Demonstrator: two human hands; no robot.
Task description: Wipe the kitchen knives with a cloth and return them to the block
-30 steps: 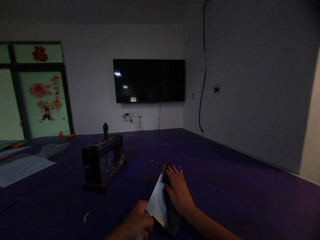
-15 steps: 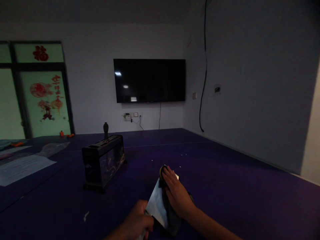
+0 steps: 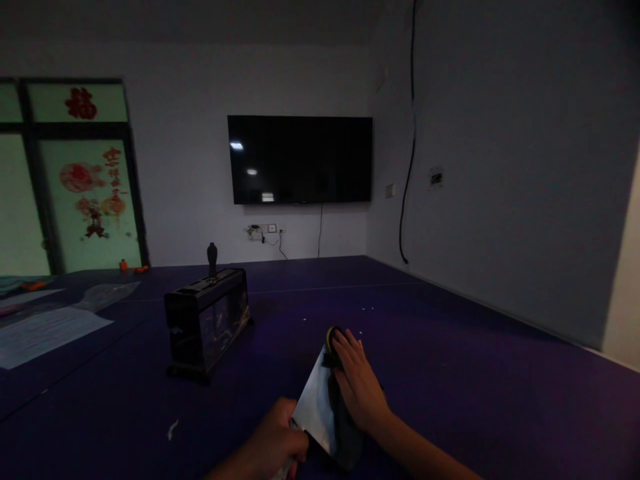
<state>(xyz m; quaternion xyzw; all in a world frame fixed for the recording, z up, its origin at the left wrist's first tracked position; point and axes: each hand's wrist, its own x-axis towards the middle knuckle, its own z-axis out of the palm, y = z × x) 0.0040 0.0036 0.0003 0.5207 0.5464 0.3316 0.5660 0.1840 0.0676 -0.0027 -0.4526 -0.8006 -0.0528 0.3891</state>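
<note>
My left hand [image 3: 273, 445] is closed round the handle of a broad cleaver [image 3: 314, 408] at the bottom middle of the head view. Its flat silver blade tilts up and away from me. My right hand [image 3: 356, 383] lies on the blade's right side with fingers stretched out, pressing a dark cloth or pad [image 3: 345, 427] with a yellow edge [image 3: 329, 337] against it. Both hands hover just above the dark purple table surface [image 3: 450, 373].
A black knife block [image 3: 206, 321] with a knife handle sticking up stands to the left beyond my hands. Papers and plastic sheets [image 3: 45, 327] lie at far left. A wall television [image 3: 300, 160] hangs ahead, and a white wall runs close along the right.
My right hand slid back along the blade toward me, then forward again to the blade's far end. My left hand kept its hold on the handle.
</note>
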